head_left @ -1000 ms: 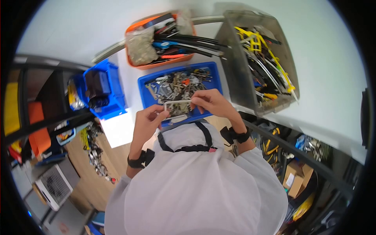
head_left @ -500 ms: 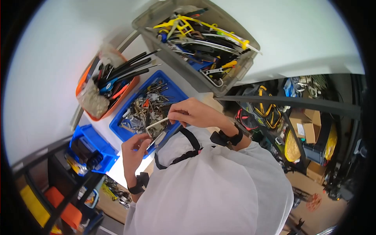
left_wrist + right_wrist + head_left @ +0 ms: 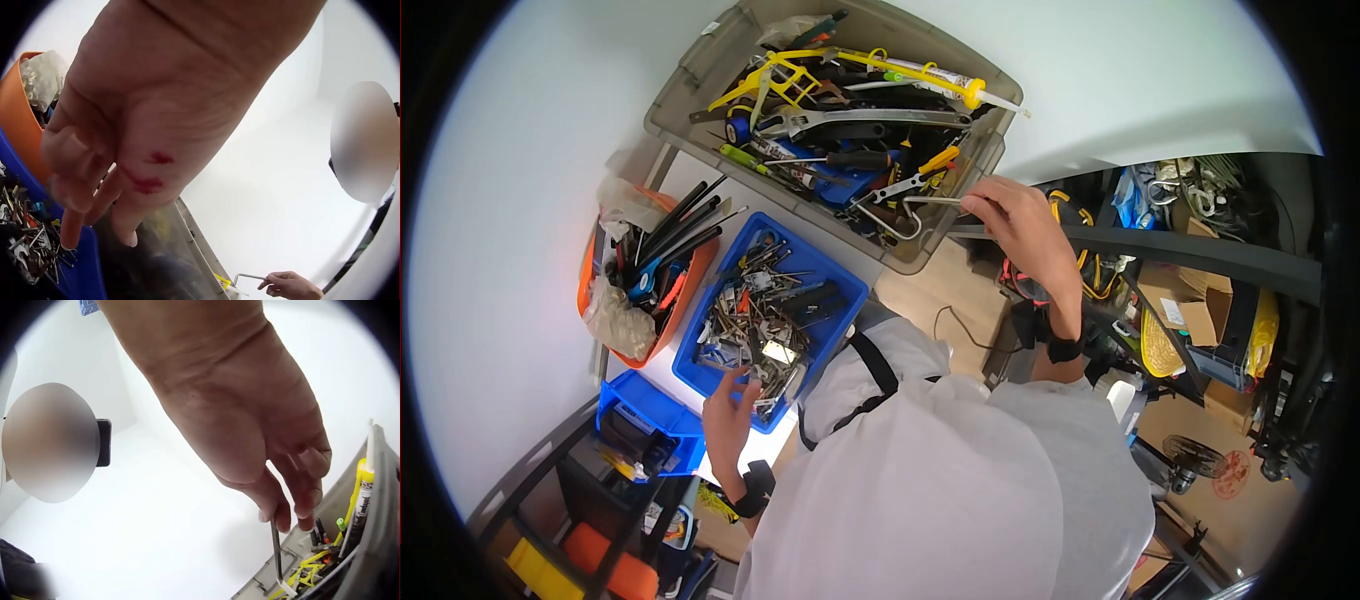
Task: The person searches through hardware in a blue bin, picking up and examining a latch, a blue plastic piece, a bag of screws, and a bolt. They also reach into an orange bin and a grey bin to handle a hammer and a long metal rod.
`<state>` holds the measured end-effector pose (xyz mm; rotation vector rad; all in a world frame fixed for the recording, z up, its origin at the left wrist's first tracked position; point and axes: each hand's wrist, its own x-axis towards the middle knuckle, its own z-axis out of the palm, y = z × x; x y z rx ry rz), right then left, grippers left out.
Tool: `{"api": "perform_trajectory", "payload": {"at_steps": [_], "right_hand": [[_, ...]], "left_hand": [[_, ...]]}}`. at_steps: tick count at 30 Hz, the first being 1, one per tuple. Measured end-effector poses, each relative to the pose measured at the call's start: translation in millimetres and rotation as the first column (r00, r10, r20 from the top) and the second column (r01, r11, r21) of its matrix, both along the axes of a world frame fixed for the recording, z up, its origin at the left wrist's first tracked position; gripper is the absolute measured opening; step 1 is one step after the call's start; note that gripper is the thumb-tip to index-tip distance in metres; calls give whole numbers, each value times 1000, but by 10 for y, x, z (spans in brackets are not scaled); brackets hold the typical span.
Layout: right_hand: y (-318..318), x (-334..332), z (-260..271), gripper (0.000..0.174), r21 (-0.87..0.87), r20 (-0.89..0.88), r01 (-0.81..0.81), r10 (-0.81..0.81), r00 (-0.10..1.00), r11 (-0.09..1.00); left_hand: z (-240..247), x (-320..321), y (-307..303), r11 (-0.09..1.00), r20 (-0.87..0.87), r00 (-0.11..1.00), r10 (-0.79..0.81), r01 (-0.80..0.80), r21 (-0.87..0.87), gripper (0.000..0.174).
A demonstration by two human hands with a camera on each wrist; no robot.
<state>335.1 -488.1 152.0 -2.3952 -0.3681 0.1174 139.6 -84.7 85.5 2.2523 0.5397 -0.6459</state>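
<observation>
My right hand (image 3: 1025, 225) pinches one end of a bent metal rod (image 3: 937, 200), shaped like a hex key. It holds the rod at the right edge of the grey bin (image 3: 895, 258), so the bent end overlaps the tools inside. In the right wrist view, thumb and fingertips grip the rod (image 3: 276, 547), which points down toward the bin. My left hand (image 3: 728, 420) is at the near left edge of the blue tray (image 3: 840, 320), its fingers loosely bent and holding nothing. Small metal tools and loose hardware (image 3: 765, 345) fill the tray.
The bin holds a yellow caulking gun (image 3: 800, 75), an adjustable wrench (image 3: 800, 122) and screwdrivers. An orange container (image 3: 635, 355) with black rods stands left of the tray, and a smaller blue bin (image 3: 685, 425) is nearer. Shelving with a dark rail (image 3: 1200, 262) runs along the right.
My right hand has carried the bent rod from over the blue tray up and right to the grey bin. The left hand has let go of it and stays by the tray. The view has turned right.
</observation>
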Motion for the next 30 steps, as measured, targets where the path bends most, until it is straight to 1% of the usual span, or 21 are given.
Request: {"api": "perform_trajectory", "payload": {"at_steps": [1, 3, 4, 6, 7, 9, 10, 12, 13, 15, 22, 24, 28, 30], "right_hand": [[-25, 32, -31, 17, 7, -9, 6, -6, 1000, 1000], [-16, 95, -96, 19, -103, -54, -55, 49, 997, 993], [-7, 112, -127, 19, -97, -60, -53, 47, 997, 994], [20, 148, -186, 18, -141, -71, -174, 165, 984, 975], [24, 174, -242, 18, -134, -74, -175, 167, 983, 975], [34, 214, -383, 16, -130, -32, -308, 306, 951, 943], [57, 218, -411, 16, -124, -35, -310, 308, 951, 942], [109, 217, -458, 17, -144, -123, -365, 350, 929, 920], [119, 217, -487, 17, -139, -125, -368, 352, 928, 919], [133, 216, -548, 13, -200, -24, -387, 390, 920, 900], [235, 197, -725, 16, -283, -38, -442, 451, 892, 851], [285, 185, -712, 18, -356, -54, -428, 438, 897, 831], [319, 187, -725, 20, -371, -70, -427, 434, 898, 825], [329, 203, -697, 20, -388, -82, -401, 403, 912, 830]], "left_hand": [[-5, 12, -26, 1000, -8, 1000, 4, -4, 16, 40], [-4, 45, -88, 1000, -22, 1000, 11, -10, 28, 40], [-6, 56, -118, 999, -28, 999, 25, -24, 32, 40], [-17, 77, -162, 999, -47, 999, 27, -25, 49, 40], [-24, 83, -181, 998, -59, 998, 31, -27, 59, 40], [-50, 76, -213, 997, -54, 998, 29, -26, 67, 40], [-57, 73, -227, 997, -44, 999, 27, -24, 68, 40], [-56, 72, -270, 997, -47, 998, 43, -40, 62, 40], [-53, 66, -288, 997, -47, 997, 58, -56, 52, 40], [-55, 57, -306, 997, -66, 996, 62, -58, 58, 41], [-53, 34, -368, 996, -75, 994, 82, -79, 49, 41], [-66, 14, -361, 996, -74, 994, 84, -80, 49, 41], [-117, -40, -338, 995, -73, 993, 92, -89, 48, 41], [-136, -65, -329, 995, -68, 994, 89, -86, 50, 41]]}}
